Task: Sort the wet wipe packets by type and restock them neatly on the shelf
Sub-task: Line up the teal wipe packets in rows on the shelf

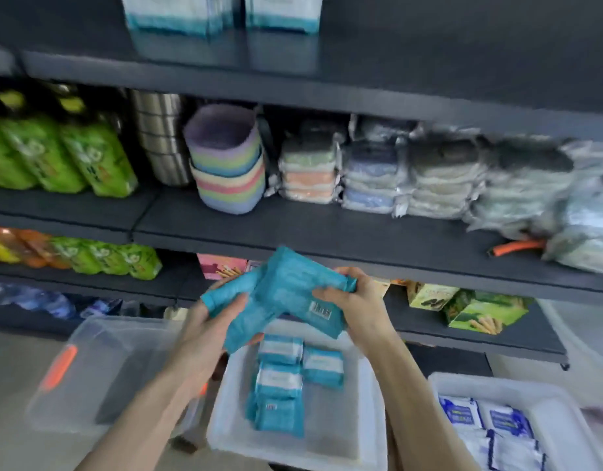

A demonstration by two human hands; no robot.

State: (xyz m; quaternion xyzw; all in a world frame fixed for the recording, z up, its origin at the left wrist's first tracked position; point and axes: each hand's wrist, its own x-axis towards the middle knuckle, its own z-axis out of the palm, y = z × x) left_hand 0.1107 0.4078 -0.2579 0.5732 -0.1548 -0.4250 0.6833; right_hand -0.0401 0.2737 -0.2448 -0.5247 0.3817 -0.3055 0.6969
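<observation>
Fingers [327, 294] of the right hand [359, 309] and left hand [201, 338] clamp soft teal plastic wet wipe packets [283, 294] above the white plastic tray [225, 426], where more teal packets [281, 385] wait unshelved, so restocking seems roughly midway.

Person's working barehanded: left grip [205, 334] and right grip [358, 307] are both uncovered. The left forearm [140, 413] and right forearm [415, 396] are bare right down to the bottom edge of the shot. It's pretty blurry, so finer detail on the fingers can't be made out.
</observation>
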